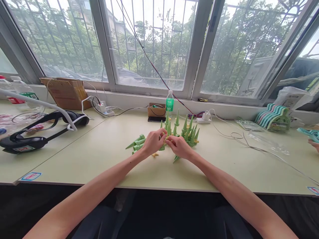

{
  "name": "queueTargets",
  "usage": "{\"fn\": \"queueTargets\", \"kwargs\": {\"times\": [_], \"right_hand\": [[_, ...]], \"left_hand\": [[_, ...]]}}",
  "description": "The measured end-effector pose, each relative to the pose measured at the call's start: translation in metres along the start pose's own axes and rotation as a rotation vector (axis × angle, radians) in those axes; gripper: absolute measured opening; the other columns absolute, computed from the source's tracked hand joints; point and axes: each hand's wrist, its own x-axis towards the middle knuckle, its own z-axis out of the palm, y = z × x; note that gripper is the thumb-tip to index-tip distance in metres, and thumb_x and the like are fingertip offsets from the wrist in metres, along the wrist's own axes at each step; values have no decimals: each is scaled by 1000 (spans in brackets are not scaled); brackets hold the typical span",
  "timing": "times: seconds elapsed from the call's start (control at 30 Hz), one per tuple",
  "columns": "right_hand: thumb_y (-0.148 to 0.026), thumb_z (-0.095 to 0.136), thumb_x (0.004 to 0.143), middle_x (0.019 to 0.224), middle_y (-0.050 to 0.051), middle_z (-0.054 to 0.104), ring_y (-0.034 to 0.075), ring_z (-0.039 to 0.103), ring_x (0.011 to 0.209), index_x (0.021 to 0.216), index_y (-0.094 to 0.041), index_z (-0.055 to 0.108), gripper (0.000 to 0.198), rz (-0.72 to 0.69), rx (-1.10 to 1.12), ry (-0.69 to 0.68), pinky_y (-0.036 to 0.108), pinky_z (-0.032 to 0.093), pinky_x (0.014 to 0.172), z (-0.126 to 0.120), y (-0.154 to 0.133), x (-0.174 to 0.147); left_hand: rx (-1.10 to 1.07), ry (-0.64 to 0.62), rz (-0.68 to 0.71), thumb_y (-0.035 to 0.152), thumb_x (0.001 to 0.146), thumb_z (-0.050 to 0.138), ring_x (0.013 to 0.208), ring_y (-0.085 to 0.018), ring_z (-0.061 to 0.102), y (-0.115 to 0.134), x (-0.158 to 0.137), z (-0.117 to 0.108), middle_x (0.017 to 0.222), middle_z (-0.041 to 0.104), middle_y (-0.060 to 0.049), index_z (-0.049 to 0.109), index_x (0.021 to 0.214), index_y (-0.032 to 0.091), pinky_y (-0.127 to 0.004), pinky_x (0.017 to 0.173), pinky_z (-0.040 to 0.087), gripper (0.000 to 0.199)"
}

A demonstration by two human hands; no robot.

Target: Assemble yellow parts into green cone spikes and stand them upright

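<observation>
My left hand [155, 141] and my right hand [179, 146] meet above the table, fingertips pinched close together. Small yellow plastic bits show between them, at the right fingertips; what the left fingers pinch is mostly hidden. Right behind and beside the hands, several green plastic cone-shaped spikes [185, 126] stand point up, some with yellow pieces at their bases. More green spikes [137, 144] lie on their sides left of my left hand. A yellow piece [155, 155] lies on the table just below the hands. One spike [176, 158] lies under my right wrist.
Behind the spikes are a green-labelled bottle [169, 102], a small cardboard box [156, 110] and a dark phone [156, 119]. A black headset [37, 136] lies left. Power strips [203, 119], cables and pastel hangers [272, 118] stand right. Another person's hand [314, 144] appears at the right edge.
</observation>
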Motion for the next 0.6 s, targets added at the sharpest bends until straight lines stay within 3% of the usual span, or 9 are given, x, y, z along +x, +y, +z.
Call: {"fn": "queueTargets", "kwargs": {"times": [0.13, 0.33, 0.6], "right_hand": [[-41, 43, 96, 51, -6, 38, 10, 30, 47, 67, -20, 45, 36, 19, -12, 14, 24, 24, 51, 0, -2, 0], [-36, 46, 95, 48, -9, 35, 10, 29, 44, 92, -21, 54, 17, 9, 49, -36, 24, 26, 51, -3, -4, -2], [-33, 43, 95, 52, -7, 37, 10, 30, 46, 81, -21, 50, 21, -9, 14, -34, 24, 25, 51, 0, 1, -1]], "left_hand": [[-1, 1, -4, 31, 90, 48, 45, -9, 42, 0, 0, 0, 65, 62, 4, 62, 90, 21, -22, 53, 37, 18], [23, 31, -15, 32, 89, 48, 47, -11, 44, -2, 1, 0, 64, 62, 3, 62, 91, 21, -23, 54, 37, 18], [-7, 17, 6, 32, 89, 49, 45, -9, 44, -1, 0, 1, 65, 63, 4, 63, 90, 21, -22, 53, 37, 18]]}}
